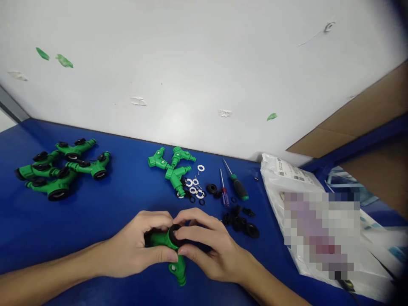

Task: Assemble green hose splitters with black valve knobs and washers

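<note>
My left hand [134,244] is closed around a green Y-shaped hose splitter [162,240], its thumb along the near side. One branch of the splitter points down toward me. A black ring [174,234] sits at the splitter's wide opening. My right hand [212,246] grips this ring, with the thumb at its near side and a fingertip in the opening. Fingers hide part of the ring and the splitter's far side. Ahead of my hands lie several bare green splitters [177,179], with white washers [193,190] and small black O-rings [202,202] beside them.
Several splitters with black fittings [68,174] lie at the left. Two screwdrivers, one purple-handled [225,197] and one green-and-black [239,187], lie right of the washers. Black plastic parts [240,223] are near my right hand. A white plastic bag [287,170] covers the right side.
</note>
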The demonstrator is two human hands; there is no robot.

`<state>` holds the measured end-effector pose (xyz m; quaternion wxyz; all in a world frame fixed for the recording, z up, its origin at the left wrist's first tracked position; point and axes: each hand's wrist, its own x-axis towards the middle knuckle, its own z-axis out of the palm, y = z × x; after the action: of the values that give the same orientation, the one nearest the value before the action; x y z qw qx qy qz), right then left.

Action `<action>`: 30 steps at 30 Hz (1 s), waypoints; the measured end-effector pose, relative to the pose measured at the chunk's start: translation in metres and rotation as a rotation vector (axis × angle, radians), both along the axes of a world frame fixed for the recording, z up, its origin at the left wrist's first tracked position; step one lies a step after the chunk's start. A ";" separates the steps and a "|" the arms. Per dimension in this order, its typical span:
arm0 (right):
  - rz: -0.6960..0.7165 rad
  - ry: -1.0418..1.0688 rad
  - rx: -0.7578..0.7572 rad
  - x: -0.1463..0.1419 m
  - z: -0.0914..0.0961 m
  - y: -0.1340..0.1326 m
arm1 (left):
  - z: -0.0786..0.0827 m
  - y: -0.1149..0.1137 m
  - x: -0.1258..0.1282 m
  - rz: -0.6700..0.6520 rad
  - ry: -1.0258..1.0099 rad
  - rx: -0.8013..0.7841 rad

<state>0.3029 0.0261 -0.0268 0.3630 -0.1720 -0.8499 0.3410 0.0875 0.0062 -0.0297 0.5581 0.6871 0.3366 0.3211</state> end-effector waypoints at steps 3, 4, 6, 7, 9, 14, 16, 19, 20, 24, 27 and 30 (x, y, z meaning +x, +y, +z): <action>0.000 -0.085 0.022 0.001 0.004 -0.001 | 0.000 -0.001 0.001 -0.011 0.028 0.019; 0.000 -0.097 0.031 0.001 0.005 -0.002 | 0.000 -0.001 0.001 -0.014 0.033 0.024; 0.004 -0.078 0.044 0.002 0.008 -0.001 | -0.001 -0.002 0.001 -0.013 0.020 0.037; 0.005 -0.049 0.044 0.003 0.009 0.000 | -0.001 -0.002 0.001 -0.008 0.006 0.052; -0.044 0.027 0.041 0.008 0.010 0.005 | -0.001 -0.003 0.001 0.011 -0.020 0.109; -0.457 -0.048 0.197 0.026 0.009 0.032 | -0.007 -0.010 -0.002 0.069 0.013 0.293; -0.505 -0.117 0.242 0.031 0.007 0.041 | -0.010 -0.013 -0.003 0.116 0.061 0.326; -0.498 -0.171 0.273 0.035 0.005 0.046 | -0.010 -0.013 -0.004 0.074 0.050 0.420; -0.496 -0.185 0.286 0.035 0.005 0.046 | -0.009 -0.012 -0.004 0.028 0.038 0.465; -0.503 -0.207 0.326 0.034 0.008 0.044 | -0.004 -0.007 -0.005 -0.077 0.100 0.575; -0.497 -0.220 0.348 0.034 0.009 0.043 | -0.002 -0.005 -0.007 -0.095 0.141 0.593; -0.485 -0.240 0.361 0.035 0.008 0.044 | 0.001 -0.005 -0.008 -0.090 0.141 0.584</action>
<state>0.3379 0.0704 -0.0192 0.3556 -0.3415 -0.8675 0.0658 0.0796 0.0007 -0.0285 0.3258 0.8533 0.2374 0.3307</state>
